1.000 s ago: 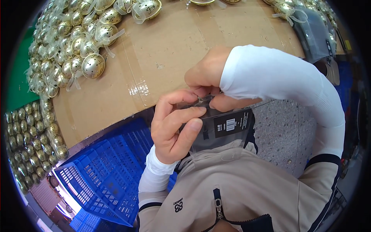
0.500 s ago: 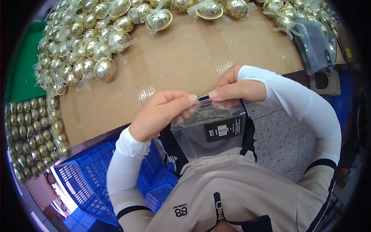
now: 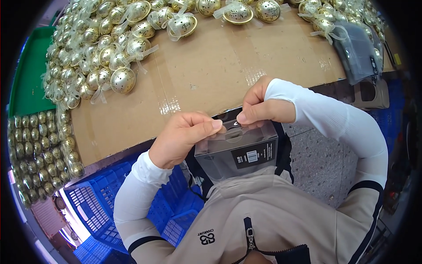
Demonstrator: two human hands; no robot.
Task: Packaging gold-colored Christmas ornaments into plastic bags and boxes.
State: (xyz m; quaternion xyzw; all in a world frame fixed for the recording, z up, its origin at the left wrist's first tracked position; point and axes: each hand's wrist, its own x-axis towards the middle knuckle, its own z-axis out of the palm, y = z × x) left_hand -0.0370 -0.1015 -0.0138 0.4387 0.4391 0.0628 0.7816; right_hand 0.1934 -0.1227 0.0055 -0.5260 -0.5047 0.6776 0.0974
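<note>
at frame centre, left hand (image 3: 184,136) and right hand (image 3: 263,108) are pinching the clear plastic box (image 3: 237,152) top flap, apparently squaring it open; next calls for filling.

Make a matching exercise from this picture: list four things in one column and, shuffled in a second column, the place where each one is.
Things:
1. clear plastic box
2. gold ball ornaments
3. blue plastic crate
4. green tray

Places:
A. at the far left edge, beside the heap of ornaments
B. heaped on the cardboard sheet
C. held at its top edge by the left hand and right hand
D. low down, under the table's near edge

Pairs: 1-C, 2-B, 3-D, 4-A
</note>
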